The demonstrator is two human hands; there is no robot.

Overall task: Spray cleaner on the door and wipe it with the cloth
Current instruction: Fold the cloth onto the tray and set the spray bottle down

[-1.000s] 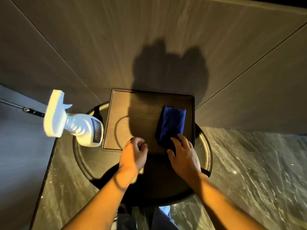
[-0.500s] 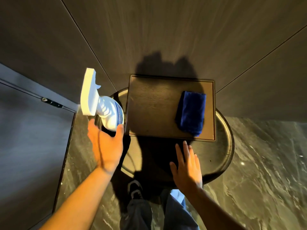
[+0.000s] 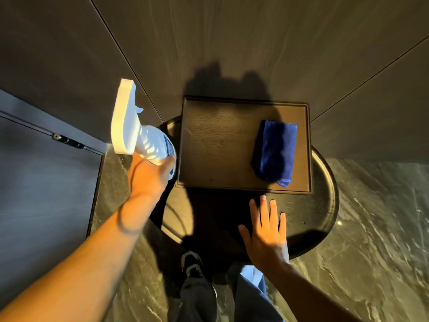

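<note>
A white spray bottle (image 3: 139, 129) with a blue label stands at the left edge of a round dark table (image 3: 325, 205). My left hand (image 3: 148, 177) is wrapped around its body, thumb on the right side. A folded blue cloth (image 3: 275, 149) lies on the right part of a rectangular brown tray (image 3: 209, 147) on the table. My right hand (image 3: 267, 233) hovers flat over the table's near side, fingers spread and holding nothing. The dark door (image 3: 41, 182) is at the left, its hinge (image 3: 67, 140) at the top edge.
Wood-grain wall panels (image 3: 232, 43) rise behind the table. The marble floor (image 3: 371, 252) spreads to the right and below. My legs and a shoe (image 3: 192, 263) are under the table's near edge.
My left hand moved left from the tray and closed around the spray bottle. My right hand left the cloth and pulled back to the table's near side. The view shifted left.
</note>
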